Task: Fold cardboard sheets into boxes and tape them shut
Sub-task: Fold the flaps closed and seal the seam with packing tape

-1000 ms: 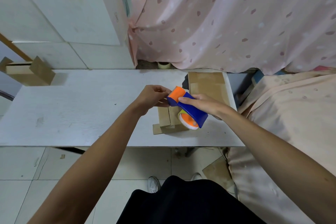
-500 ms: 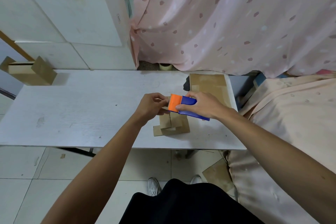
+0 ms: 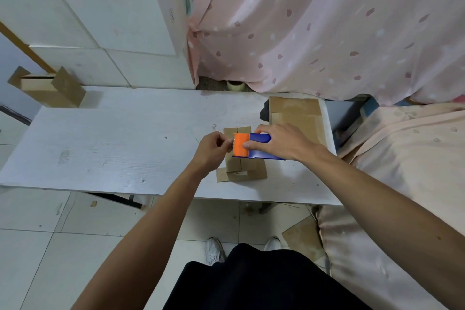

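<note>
A small brown cardboard box (image 3: 241,168) stands on the white table (image 3: 113,143), flaps spread at its base. My right hand (image 3: 281,142) grips a blue and orange tape dispenser (image 3: 251,146) held flat just above the box top. My left hand (image 3: 214,150) is right beside the dispenser's orange end, its fingers pinching what looks like the clear tape end at the cutter. The tape roll itself is hidden under my right hand.
A stack of flat cardboard sheets (image 3: 297,116) lies at the table's right end. An open cardboard box (image 3: 47,88) sits at the far left. White blocks (image 3: 100,7) and a pink curtain (image 3: 327,27) stand behind. A tape roll (image 3: 236,85) lies behind the table.
My right hand has turned the dispenser from tilted, roll showing, to flat over the box top. My left hand stayed at its orange end.
</note>
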